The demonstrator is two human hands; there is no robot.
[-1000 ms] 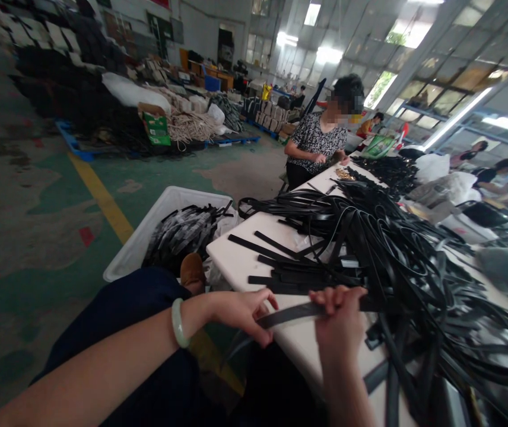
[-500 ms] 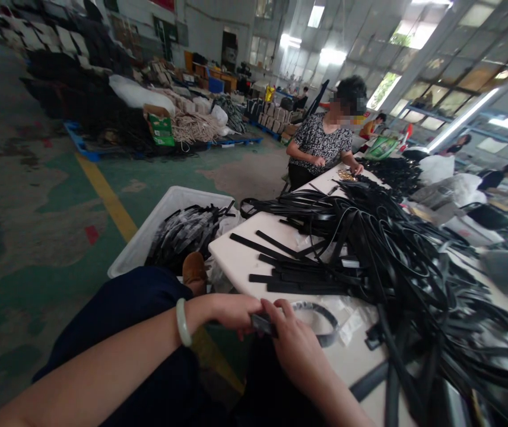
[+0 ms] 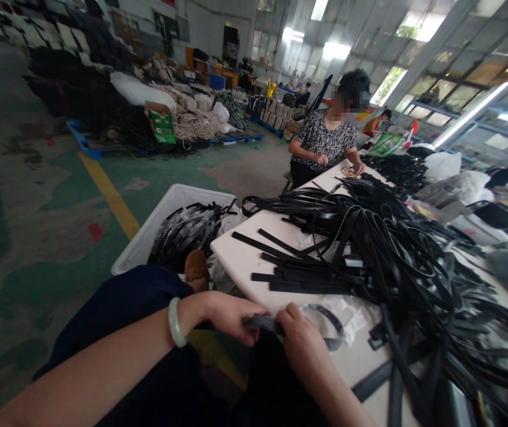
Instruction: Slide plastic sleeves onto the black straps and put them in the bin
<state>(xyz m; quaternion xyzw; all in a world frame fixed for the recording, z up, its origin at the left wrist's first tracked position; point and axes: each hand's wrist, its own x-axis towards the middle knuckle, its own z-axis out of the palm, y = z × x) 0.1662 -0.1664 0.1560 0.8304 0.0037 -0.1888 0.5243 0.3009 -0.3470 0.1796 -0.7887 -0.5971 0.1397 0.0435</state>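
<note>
Near the table's front corner, my left hand (image 3: 235, 317) pinches one end of a dark strap (image 3: 265, 323). My right hand (image 3: 301, 335) has its fingers closed on the same strap, a little to the right. Beyond my right hand, a curved band with a wrapped look (image 3: 332, 320) lies in a loop on the white table (image 3: 231, 249); whether it joins the held strap is hidden. Several flat black straps (image 3: 289, 279) lie just behind, running into a large tangled heap of black straps (image 3: 383, 237).
A white bin (image 3: 142, 237) of dark strips stands on the floor left of the table. A person in a patterned top (image 3: 325, 139) sits at the far end near small gold pieces (image 3: 351, 172). Clear plastic bags (image 3: 452, 190) lie at the right.
My hands have moved slightly apart, and more of the dark strap shows between them. The view has shifted a little.
</note>
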